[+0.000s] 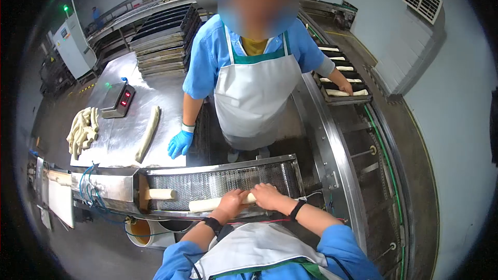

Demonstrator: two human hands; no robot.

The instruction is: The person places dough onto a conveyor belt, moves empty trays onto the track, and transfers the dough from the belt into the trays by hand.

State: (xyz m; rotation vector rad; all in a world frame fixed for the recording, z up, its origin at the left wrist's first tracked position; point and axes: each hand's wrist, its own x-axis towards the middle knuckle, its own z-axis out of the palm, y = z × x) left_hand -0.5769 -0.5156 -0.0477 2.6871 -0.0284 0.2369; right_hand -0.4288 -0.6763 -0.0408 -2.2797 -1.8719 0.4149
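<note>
A long pale dough roll (205, 205) lies along the near side of a metal mesh conveyor (218, 180). My left hand (233, 202) is closed around the middle of this roll. Right beside it, my right hand (267, 196) grips the roll toward its right end, hiding much of that end. A shorter length of dough (161, 194) sticks out of the machine's outlet at the conveyor's left end, apart from my hands.
Across the conveyor stands a co-worker, one gloved hand (180, 144) at the steel table (116, 142), the other at a pan of dough strips (345, 99). On the table are a scale (118, 100), a dough pile (83, 129), a single strip (148, 134) and stacked pans (163, 46).
</note>
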